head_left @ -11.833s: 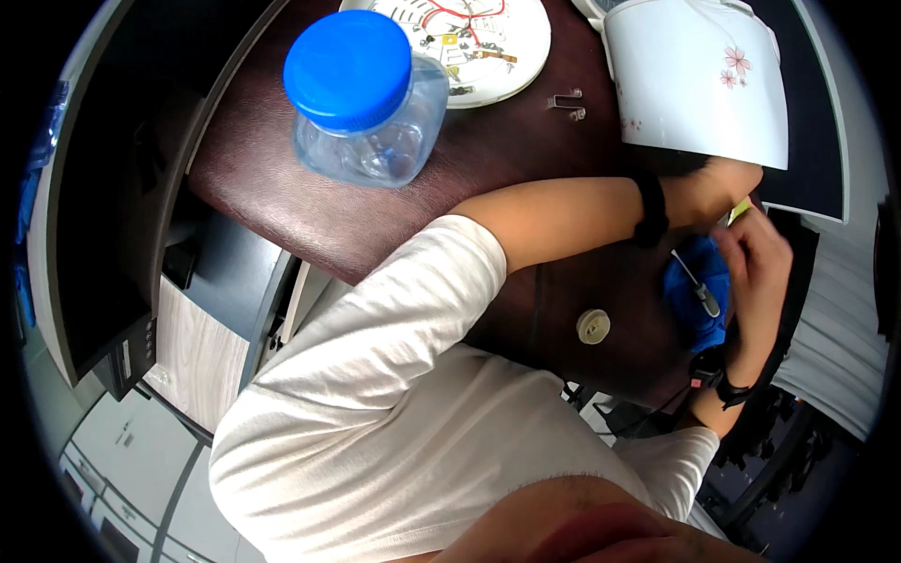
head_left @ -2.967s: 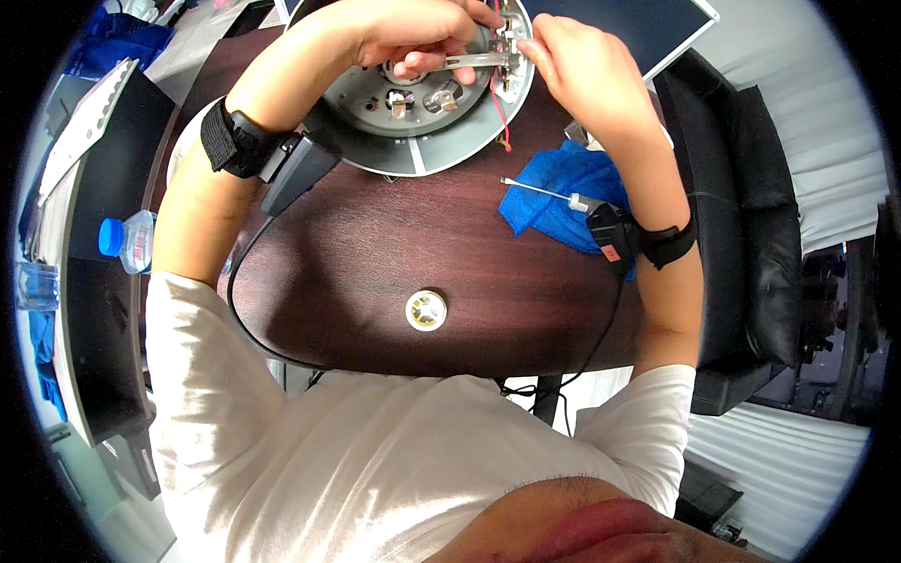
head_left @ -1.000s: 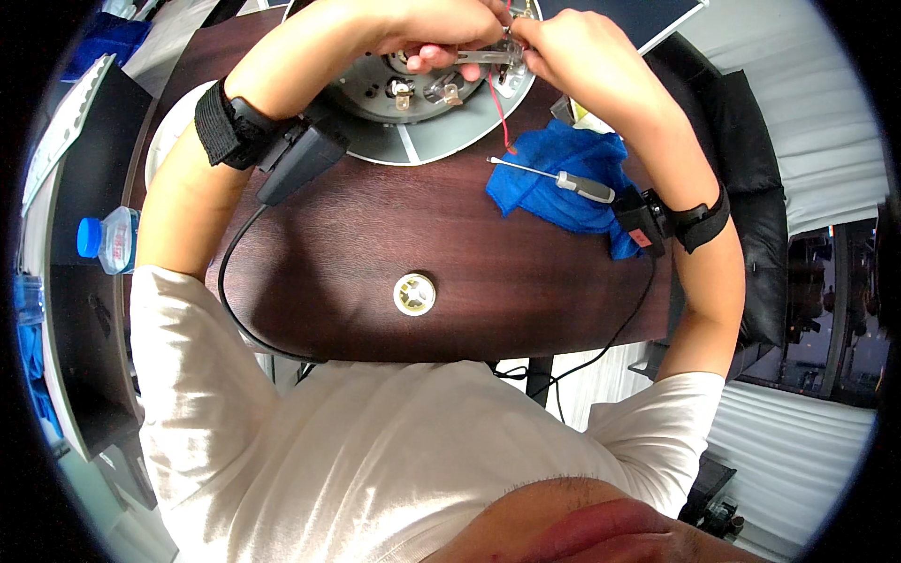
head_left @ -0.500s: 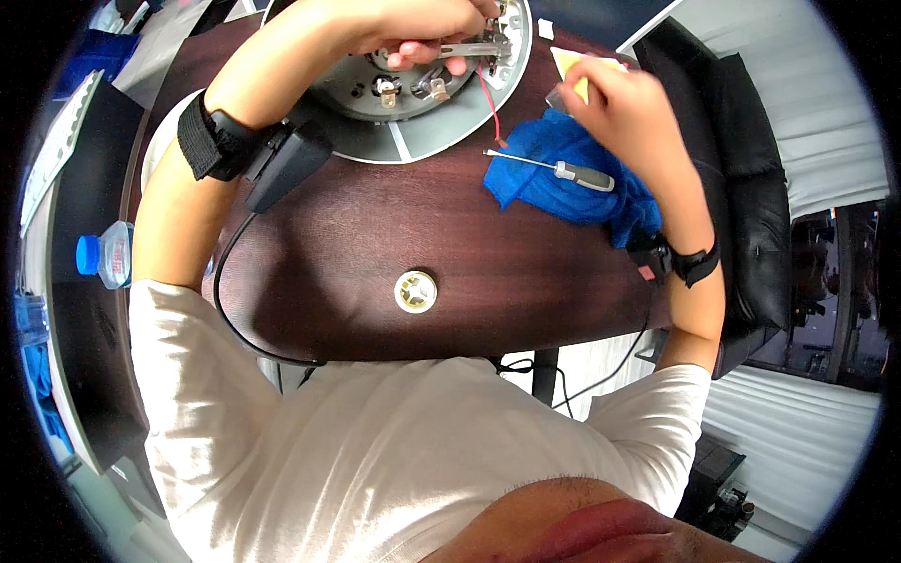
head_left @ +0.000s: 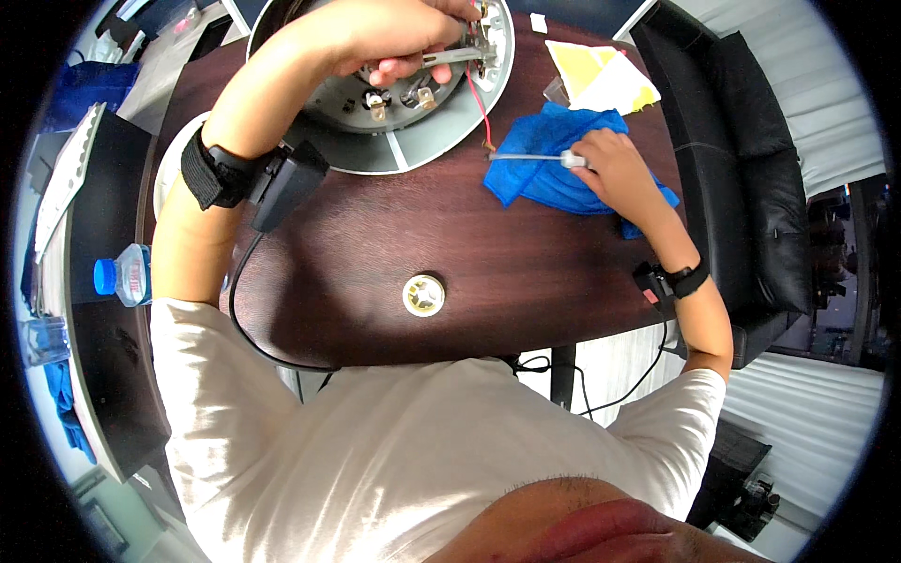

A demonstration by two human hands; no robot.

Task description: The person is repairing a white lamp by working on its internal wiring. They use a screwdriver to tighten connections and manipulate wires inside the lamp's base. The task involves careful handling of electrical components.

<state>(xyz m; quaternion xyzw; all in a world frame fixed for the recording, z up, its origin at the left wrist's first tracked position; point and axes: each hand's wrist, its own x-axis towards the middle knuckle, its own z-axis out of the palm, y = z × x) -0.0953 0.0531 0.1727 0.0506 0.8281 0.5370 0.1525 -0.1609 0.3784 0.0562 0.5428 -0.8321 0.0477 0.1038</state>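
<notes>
My left hand [head_left: 399, 42] is closed around the near end of a flat grey metal strip [head_left: 455, 58] inside an open round appliance base [head_left: 347, 158]. Electrical parts and brass-coloured terminals [head_left: 425, 98] sit in that base, and a red wire [head_left: 480, 101] hangs over its rim. To the right, my right hand [head_left: 615, 174] grips the handle of a screwdriver [head_left: 526, 157], whose shaft points left towards the wire's loose end. Fingers cover most of the handle. Under the screwdriver lies a crumpled blue cloth [head_left: 540, 183].
A white round plastic spool [head_left: 423, 296] lies on the dark wooden table [head_left: 338, 263]. Behind the cloth are a yellow-and-white cloth [head_left: 610, 80] and a small clear piece [head_left: 556, 91]. A water bottle [head_left: 131, 275] stands left; a black sofa [head_left: 727, 159] is right.
My right hand has come away from the yellow-and-white cloth, moved down towards me, and taken hold of the screwdriver on the blue cloth. My left hand stays at the metal strip.
</notes>
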